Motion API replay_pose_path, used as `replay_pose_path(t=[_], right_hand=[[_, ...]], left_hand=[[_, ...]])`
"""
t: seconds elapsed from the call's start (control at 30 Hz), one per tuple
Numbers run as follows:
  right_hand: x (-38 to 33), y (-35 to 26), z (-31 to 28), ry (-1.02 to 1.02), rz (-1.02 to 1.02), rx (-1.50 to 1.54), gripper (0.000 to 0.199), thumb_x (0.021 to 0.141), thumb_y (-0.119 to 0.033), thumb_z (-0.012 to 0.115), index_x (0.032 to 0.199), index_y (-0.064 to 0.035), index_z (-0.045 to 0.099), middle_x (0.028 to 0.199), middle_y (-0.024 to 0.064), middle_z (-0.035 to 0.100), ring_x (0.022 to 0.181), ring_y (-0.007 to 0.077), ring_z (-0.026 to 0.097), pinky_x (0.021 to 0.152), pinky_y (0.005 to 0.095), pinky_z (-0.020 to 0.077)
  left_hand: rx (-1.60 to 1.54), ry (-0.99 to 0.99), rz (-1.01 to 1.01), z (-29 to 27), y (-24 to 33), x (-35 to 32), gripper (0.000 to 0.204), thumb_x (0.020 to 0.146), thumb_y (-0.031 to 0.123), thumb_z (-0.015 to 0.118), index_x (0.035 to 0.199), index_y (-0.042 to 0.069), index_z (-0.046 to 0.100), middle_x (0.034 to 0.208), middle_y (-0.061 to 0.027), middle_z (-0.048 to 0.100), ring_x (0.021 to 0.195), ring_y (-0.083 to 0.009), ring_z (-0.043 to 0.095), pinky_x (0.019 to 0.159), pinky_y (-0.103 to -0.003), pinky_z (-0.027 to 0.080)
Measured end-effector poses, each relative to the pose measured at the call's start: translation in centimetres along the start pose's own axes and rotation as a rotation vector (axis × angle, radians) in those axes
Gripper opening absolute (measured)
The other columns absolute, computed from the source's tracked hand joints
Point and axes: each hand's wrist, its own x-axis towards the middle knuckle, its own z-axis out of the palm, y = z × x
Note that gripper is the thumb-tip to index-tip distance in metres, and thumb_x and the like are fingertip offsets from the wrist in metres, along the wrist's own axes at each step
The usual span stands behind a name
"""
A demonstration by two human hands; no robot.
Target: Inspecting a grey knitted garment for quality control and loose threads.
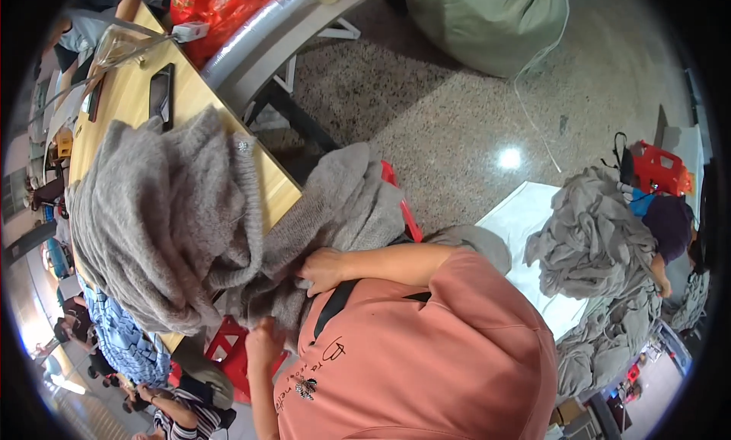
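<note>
Head view: our right hand lies on the grey knit sweater, fingers curled into its fabric, gripping. Our left hand sits just below it at the sweater's lower edge; we cannot tell whether its fingers are closed. The sweater stack on the wooden worktop touches the sweater's left side. A red stool is below.

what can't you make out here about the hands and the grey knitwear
- Left hand, head view: fingers buried in the grey knitwear; grip cannot be told.
- Right hand, head view: fingertips pressed into the knit; whether it pinches or only rests is unclear.
- Red stool: mostly covered by the garments.
- Wooden table: its near part is hidden under the pile.
- Far grey heap: too small to count single pieces.
</note>
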Motion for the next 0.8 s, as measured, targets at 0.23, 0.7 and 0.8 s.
replay_pose_path(t=[0.23,0.7,0.8], right_hand=[[-0.4,2.0,-0.5,0.042,-0.053,0.089,0.043,0.065,-0.036,0.063,0.088,-0.0003,0.055,0.069,0.0193,0.059,0.071,0.0360,0.058,0.062,0.0452,0.0456],[-0.1,2.3,-0.2,0.130,-0.073,0.217,0.045,0.065,-0.038,0.062,0.086,0.0007,0.053,0.066,0.0215,0.058,0.066,0.0373,0.057,0.060,0.0462,0.0464],[-0.2,1.9,-0.9,0.093,-0.049,0.195,0.043,0.068,-0.038,0.060,0.086,0.0002,0.053,0.067,0.0218,0.058,0.066,0.0378,0.057,0.059,0.0463,0.0460]], left_hand=[[-0.375,0.026,-0.048,-0.5,2.9,1.0,0.031,0.066,0.012,0.066,0.091,-0.001,0.054,0.078,-0.0165,0.061,0.065,-0.0279,0.060,0.058,-0.034,0.048],[-0.687,0.335,-0.288,4.0,-1.1,2.1,0.025,0.070,0.002,0.064,0.093,-0.003,0.054,0.076,-0.0089,0.060,0.066,-0.0131,0.056,0.060,-0.026,0.047],[-0.804,0.282,-0.336,3.8,-2.5,2.0,0.024,0.071,0.000,0.063,0.094,-0.003,0.054,0.079,-0.0066,0.060,0.068,-0.0116,0.055,0.062,-0.024,0.045]])
